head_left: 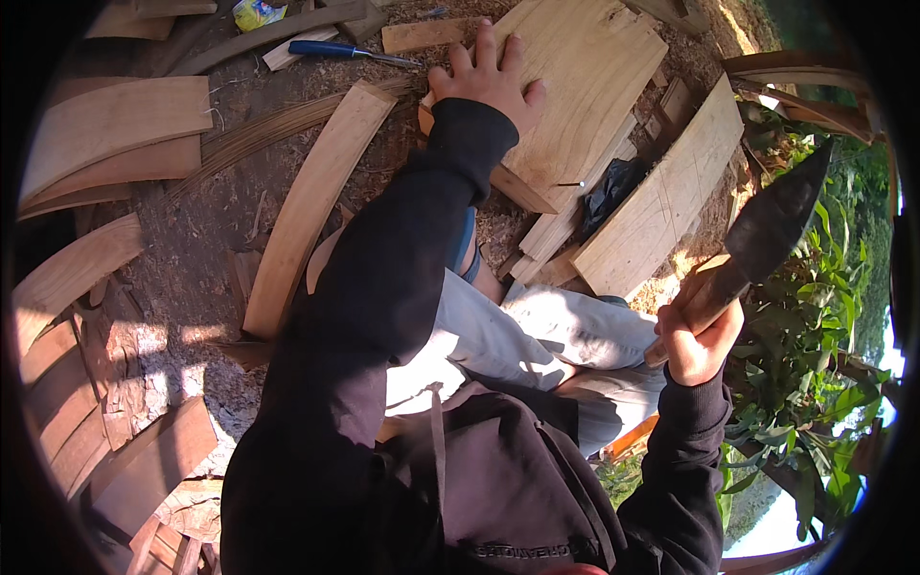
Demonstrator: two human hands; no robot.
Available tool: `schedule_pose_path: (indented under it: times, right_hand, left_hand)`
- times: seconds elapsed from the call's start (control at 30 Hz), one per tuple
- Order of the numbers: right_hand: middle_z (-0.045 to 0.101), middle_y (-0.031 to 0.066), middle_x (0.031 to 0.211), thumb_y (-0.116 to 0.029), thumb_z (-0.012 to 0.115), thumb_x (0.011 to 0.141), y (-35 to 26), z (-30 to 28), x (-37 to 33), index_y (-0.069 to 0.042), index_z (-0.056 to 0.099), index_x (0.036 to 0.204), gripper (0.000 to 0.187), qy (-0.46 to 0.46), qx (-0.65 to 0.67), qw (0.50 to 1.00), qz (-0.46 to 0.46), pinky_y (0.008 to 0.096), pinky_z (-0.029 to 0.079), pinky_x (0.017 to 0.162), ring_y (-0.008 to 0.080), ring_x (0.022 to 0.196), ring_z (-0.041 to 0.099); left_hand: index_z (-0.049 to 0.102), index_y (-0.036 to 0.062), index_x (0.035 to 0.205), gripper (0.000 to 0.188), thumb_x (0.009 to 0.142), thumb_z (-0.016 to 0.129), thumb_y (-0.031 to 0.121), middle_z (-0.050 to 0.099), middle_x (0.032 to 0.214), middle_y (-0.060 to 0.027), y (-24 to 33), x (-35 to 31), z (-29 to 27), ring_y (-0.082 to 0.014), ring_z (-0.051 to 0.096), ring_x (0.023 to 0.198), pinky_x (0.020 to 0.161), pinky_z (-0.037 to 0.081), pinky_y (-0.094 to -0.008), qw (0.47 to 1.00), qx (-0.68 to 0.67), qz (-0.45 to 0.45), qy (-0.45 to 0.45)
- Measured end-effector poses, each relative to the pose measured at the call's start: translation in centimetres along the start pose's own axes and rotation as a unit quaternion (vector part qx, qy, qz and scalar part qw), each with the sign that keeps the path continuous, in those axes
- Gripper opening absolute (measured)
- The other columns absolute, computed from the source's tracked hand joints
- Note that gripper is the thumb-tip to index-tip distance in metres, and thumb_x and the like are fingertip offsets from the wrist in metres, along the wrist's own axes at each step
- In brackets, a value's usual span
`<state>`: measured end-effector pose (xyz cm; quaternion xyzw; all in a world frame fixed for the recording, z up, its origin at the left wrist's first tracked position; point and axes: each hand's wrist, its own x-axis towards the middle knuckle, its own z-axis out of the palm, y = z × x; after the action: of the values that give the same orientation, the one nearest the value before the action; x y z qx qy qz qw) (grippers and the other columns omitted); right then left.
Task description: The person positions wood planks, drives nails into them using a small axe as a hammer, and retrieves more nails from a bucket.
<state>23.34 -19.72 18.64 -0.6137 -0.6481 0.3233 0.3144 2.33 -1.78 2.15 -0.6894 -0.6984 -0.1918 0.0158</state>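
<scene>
My left hand [489, 81] lies palm down with fingers spread on a wide, pale wooden board [575, 77]. A nail [571, 184] projects near the board's lower right edge. Out to the right, my right hand [704, 335] is wrapped round the wooden handle of a broad-bladed knife [781, 211]. Its dark, wide blade tapers to a point and is held up toward the upper right, apart from the board. A chisel [331, 48] with a blue handle lies left of my left hand, its metal end toward my fingers.
A long plank [321, 201] lies left of my left arm. Another plank [666, 192] and a black plastic scrap [613, 192] lie right of the board. Curved wooden pieces [115, 125] are stacked at far left. Leafy plants [815, 316] grow at right, beside the knife.
</scene>
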Motion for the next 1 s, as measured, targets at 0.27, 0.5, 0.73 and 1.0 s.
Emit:
schedule_pose_path:
  times: [0.27,0.5,0.73,1.0]
  right_hand:
    - [0.053,0.0154,0.057,-0.013,0.065,0.063,5.8,2.1,-1.2,0.006,0.054,0.088,0.033,-0.104,-0.186,0.973,0.089,0.0348,0.046,0.053,0.0246,0.052,0.057]
    - [0.047,0.0045,0.056,0.008,0.051,0.066,3.5,0.5,-1.8,-0.005,0.043,0.078,0.020,0.037,0.004,0.999,-0.035,0.0256,0.042,0.042,0.0120,0.046,0.050]
    - [0.053,0.0147,0.055,-0.016,0.066,0.064,4.4,1.5,-1.1,0.006,0.053,0.091,0.037,-0.127,-0.177,0.971,0.102,0.0360,0.048,0.054,0.0289,0.050,0.057]
    - [0.057,0.0124,0.072,-0.010,0.069,0.068,4.9,-4.9,-1.8,0.001,0.055,0.091,0.029,0.056,-0.173,0.978,0.102,0.0307,0.047,0.066,0.0215,0.064,0.057]
  left_hand:
    - [0.036,0.0205,0.140,0.063,0.086,0.044,0.050,0.027,0.148,-0.0094,1.0,0.1,0.5,-0.0360,0.036,0.123,0.090,0.033,-0.0544,1.000,0.004,-0.003,0.004]
    - [0.039,0.0161,0.140,0.068,0.083,0.052,0.050,0.027,0.148,-0.0137,1.1,0.5,-2.0,-0.0393,0.026,0.133,0.096,0.028,-0.0641,0.995,-0.041,-0.014,-0.088]
    - [0.037,0.0182,0.140,0.062,0.087,0.043,0.049,0.026,0.148,-0.0105,0.6,-0.1,0.3,-0.0386,0.035,0.122,0.090,0.033,-0.0546,1.000,0.009,0.010,-0.007]
    - [0.039,0.0189,0.138,0.061,0.086,0.046,0.051,0.030,0.147,-0.0131,0.5,0.2,0.0,-0.0390,0.035,0.128,0.092,0.036,-0.0558,0.999,-0.011,0.009,-0.038]
